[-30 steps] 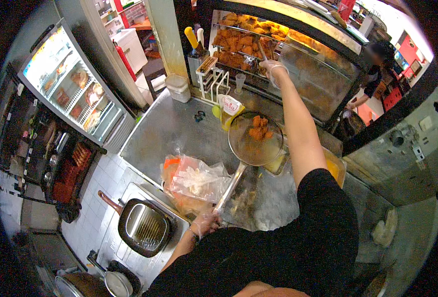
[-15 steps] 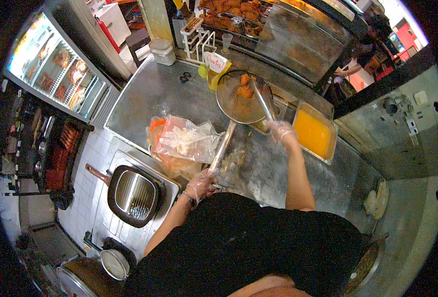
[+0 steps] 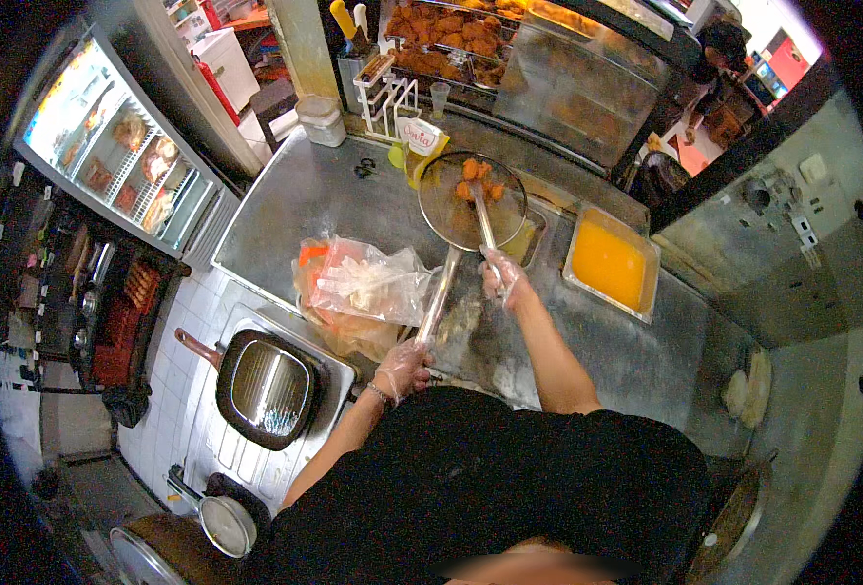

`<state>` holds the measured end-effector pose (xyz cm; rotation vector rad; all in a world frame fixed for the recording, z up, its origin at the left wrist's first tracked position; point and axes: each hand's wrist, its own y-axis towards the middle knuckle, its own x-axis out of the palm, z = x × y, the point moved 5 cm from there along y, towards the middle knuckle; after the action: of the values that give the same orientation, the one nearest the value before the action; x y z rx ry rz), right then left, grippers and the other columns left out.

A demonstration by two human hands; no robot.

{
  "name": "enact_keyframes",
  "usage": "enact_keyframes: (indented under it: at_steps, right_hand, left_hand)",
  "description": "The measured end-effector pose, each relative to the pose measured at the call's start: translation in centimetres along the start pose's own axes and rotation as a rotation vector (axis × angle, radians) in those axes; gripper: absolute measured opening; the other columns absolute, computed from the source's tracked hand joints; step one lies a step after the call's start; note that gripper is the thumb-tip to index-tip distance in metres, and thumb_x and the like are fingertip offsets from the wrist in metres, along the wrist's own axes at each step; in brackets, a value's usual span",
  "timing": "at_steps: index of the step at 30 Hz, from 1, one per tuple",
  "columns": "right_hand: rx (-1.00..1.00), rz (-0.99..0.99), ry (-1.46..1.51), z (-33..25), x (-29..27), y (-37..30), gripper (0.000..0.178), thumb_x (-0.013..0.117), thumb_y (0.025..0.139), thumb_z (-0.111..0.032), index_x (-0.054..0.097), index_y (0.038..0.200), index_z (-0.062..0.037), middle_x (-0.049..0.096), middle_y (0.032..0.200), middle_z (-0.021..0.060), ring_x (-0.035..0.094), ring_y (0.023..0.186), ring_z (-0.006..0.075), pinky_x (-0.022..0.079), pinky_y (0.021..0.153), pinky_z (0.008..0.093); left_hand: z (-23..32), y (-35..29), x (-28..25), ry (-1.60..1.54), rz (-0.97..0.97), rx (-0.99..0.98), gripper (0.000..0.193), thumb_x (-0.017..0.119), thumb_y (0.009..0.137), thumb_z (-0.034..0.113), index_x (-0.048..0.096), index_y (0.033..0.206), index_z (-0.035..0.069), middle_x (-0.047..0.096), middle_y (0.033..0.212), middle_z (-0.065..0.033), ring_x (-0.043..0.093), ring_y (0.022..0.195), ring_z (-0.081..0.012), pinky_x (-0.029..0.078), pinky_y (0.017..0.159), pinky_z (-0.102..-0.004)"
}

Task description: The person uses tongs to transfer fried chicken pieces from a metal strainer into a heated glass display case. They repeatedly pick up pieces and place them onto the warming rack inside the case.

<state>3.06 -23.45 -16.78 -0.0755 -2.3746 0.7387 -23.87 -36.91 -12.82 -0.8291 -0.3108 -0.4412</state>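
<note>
My left hand (image 3: pixel 402 369), in a clear plastic glove, is closed round the long metal handle of a round mesh strainer (image 3: pixel 443 214). The strainer is held out over the counter, partly above a metal tray set near its far edge. Several orange-brown fried pieces (image 3: pixel 470 172) lie at the far part of the mesh. Also gloved, my right hand (image 3: pixel 502 277) grips metal tongs (image 3: pixel 485 219), whose tips reach in among those pieces. Whether the tongs pinch a piece is too small to tell.
Right of the strainer stands a rectangular pan of orange liquid (image 3: pixel 609 261). Plastic bags (image 3: pixel 363 288) lie left of the handle. A square pan (image 3: pixel 268 390) sits at the lower left. Beyond the counter are a display case of fried food (image 3: pixel 451 44) and another person (image 3: pixel 709 73).
My right hand with the tongs has moved left and nearer to me. The tongs now stand more upright over the strainer, and the fried pieces have shifted slightly.
</note>
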Motion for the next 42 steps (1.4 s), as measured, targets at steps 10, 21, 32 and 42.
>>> enact_keyframes:
  at_steps: [10, 21, 32, 42]
  right_hand:
    - [0.231, 0.042, -0.22, -3.5, 1.6, -5.4, 0.033, 0.059, 0.096, -0.045, 0.051, 0.083, -0.0155, 0.042, 0.053, -0.0038, 0.037, 0.038, 0.0073, 0.029, 0.034, 0.0261]
    - [-0.073, -0.181, -0.202, -24.5, 13.9, 10.3, 0.037, 0.066, 0.091, -0.046, 0.051, 0.074, -0.0167, 0.047, 0.053, -0.0062, 0.039, 0.035, 0.005, 0.031, 0.031, 0.021]
    - [-0.29, -0.114, -0.108, -32.5, 24.6, 26.8, 0.018, 0.064, 0.095, -0.025, 0.055, 0.107, -0.0159, 0.051, 0.065, -0.0007, 0.039, 0.04, 0.0069, 0.034, 0.034, 0.0221]
    - [-0.538, -0.008, 0.224, -28.4, 29.4, 30.3, 0.012, 0.063, 0.095, -0.017, 0.054, 0.101, -0.0111, 0.047, 0.061, 0.0014, 0.04, 0.043, 0.0115, 0.035, 0.038, 0.0251]
  left_hand:
    - [-0.2, 0.6, -1.4, 0.008, -0.013, 0.022, 0.032, 0.053, 0.101, 0.038, 0.048, 0.123, 0.014, 0.054, 0.085, -0.0023, 0.047, 0.058, -0.0109, 0.04, 0.046, -0.024]
    - [2.3, 0.3, -2.1, 0.107, 0.041, -0.051, 0.037, 0.056, 0.099, 0.044, 0.05, 0.123, 0.017, 0.056, 0.084, 0.0005, 0.046, 0.055, -0.0086, 0.038, 0.045, -0.0223]
    - [3.7, 0.1, -3.6, 0.245, 0.046, -0.054, 0.039, 0.054, 0.099, 0.043, 0.05, 0.123, 0.012, 0.057, 0.082, 0.0012, 0.051, 0.057, -0.0078, 0.036, 0.043, -0.0204]
    - [4.3, 0.7, -5.5, 0.514, 0.081, -0.039, 0.038, 0.054, 0.1, 0.041, 0.055, 0.122, 0.011, 0.06, 0.08, 0.002, 0.055, 0.058, -0.0086, 0.041, 0.046, -0.021]
